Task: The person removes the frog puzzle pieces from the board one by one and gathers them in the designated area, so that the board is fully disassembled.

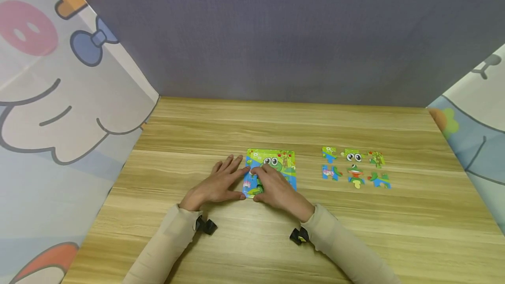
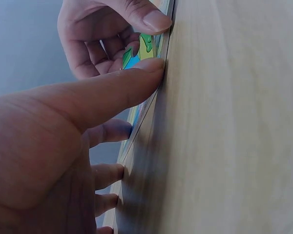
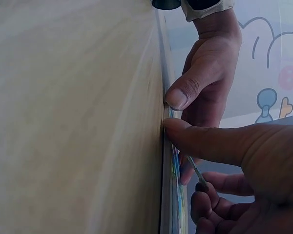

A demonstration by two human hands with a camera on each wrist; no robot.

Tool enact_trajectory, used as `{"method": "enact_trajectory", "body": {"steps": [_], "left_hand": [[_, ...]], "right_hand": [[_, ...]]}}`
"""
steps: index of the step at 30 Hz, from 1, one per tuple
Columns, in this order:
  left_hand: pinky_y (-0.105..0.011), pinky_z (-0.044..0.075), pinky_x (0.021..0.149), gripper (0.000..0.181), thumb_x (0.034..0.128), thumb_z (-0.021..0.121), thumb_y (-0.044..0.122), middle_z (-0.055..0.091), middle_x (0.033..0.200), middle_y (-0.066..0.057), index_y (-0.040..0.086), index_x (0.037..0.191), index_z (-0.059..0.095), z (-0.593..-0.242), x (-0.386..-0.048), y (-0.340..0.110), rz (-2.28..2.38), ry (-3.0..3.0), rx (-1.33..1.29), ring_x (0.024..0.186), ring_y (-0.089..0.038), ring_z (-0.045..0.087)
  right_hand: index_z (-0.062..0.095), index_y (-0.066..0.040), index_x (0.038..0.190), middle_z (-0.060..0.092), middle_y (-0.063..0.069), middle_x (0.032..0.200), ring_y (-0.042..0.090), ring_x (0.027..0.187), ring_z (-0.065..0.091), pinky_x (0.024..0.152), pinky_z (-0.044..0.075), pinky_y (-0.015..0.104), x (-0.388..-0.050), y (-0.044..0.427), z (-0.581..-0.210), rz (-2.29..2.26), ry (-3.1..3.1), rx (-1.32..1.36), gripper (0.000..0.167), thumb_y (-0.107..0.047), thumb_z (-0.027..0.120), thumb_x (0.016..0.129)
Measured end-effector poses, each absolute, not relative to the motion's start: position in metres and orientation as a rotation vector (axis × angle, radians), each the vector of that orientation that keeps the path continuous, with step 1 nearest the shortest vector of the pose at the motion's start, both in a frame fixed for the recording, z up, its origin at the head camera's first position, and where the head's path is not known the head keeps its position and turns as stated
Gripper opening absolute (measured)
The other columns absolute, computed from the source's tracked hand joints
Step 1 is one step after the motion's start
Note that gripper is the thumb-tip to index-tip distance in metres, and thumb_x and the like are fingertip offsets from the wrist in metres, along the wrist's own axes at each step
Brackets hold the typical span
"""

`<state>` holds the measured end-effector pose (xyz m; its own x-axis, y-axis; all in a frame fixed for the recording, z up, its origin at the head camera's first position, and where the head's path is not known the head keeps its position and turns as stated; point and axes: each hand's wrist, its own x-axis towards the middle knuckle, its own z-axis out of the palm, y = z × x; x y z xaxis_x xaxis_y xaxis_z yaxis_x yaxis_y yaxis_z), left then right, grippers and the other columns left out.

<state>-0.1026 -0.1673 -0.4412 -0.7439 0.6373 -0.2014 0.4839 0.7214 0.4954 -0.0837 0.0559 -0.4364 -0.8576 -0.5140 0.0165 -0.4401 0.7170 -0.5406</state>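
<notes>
The frog puzzle board [image 1: 293,180] lies flat on the table, its lower middle hidden by my right hand. My left hand [image 1: 215,185] spreads beside it, thumb and fingertips touching its left side and near corner. Over the board, my right hand [image 1: 276,187] rests its thumb near the front edge, close to the left thumb. Its curled fingers hold a tilted puzzle piece [image 2: 145,46], coloured green, yellow and blue. In the right wrist view only the thin edge of that puzzle piece [image 3: 197,171] shows.
Several loose puzzle pieces lie in two rows to the right, among them one with eyes [image 1: 353,157] and one with a red mouth [image 1: 356,174]. The wooden table [image 1: 244,249] meets a grey partition [image 1: 276,47] behind. Cartoon-printed walls stand at both sides.
</notes>
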Motion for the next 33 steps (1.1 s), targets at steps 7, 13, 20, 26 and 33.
{"method": "enact_trajectory", "body": {"steps": [7,13,20,26,33], "left_hand": [[-0.071,0.009,0.119,0.079,0.0924,0.069,0.044,0.008,0.169,-0.020,0.014,0.157,0.034,-0.441,-0.103,-0.167,0.586,2.572,0.868,0.156,-0.046,0.001],[-0.071,0.009,0.119,0.079,0.0926,0.068,0.045,0.008,0.169,-0.020,0.014,0.157,0.034,-0.441,-0.103,-0.165,0.585,2.573,0.871,0.156,-0.046,0.001],[-0.071,0.008,0.119,0.079,0.0923,0.068,0.045,0.007,0.169,-0.020,0.014,0.157,0.034,-0.442,-0.103,-0.165,0.577,2.568,0.865,0.156,-0.046,0.001],[-0.070,0.007,0.120,0.080,0.0920,0.069,0.045,0.007,0.169,-0.020,0.014,0.157,0.033,-0.440,-0.102,-0.167,0.585,2.568,0.853,0.156,-0.046,0.000],[-0.071,0.007,0.119,0.080,0.0921,0.069,0.044,0.007,0.169,-0.021,0.014,0.157,0.033,-0.441,-0.102,-0.167,0.594,2.569,0.861,0.156,-0.046,0.000]], "right_hand": [[0.061,-0.004,0.128,0.063,0.008,0.103,0.020,0.089,0.060,0.082,0.053,0.041,-0.085,0.057,-0.434,-0.814,2.793,-0.746,0.068,-0.021,0.092,0.070],[0.065,-0.006,0.127,0.065,0.006,0.103,0.021,0.095,0.063,0.085,0.054,0.042,-0.088,0.067,-0.430,-0.865,2.787,-0.688,0.064,-0.020,0.091,0.071],[0.065,-0.006,0.128,0.063,0.004,0.105,0.015,0.092,0.060,0.081,0.053,0.036,-0.086,0.095,-0.420,-0.921,2.749,-0.675,0.062,-0.017,0.090,0.072],[0.064,-0.006,0.131,0.062,0.005,0.105,0.016,0.090,0.057,0.073,0.048,0.028,-0.084,0.126,-0.417,-0.933,2.738,-0.664,0.063,-0.018,0.088,0.075],[0.064,-0.001,0.130,0.061,0.003,0.100,0.012,0.080,0.046,0.068,0.039,0.022,-0.077,0.155,-0.420,-0.955,2.758,-0.630,0.063,-0.017,0.088,0.074]]}}
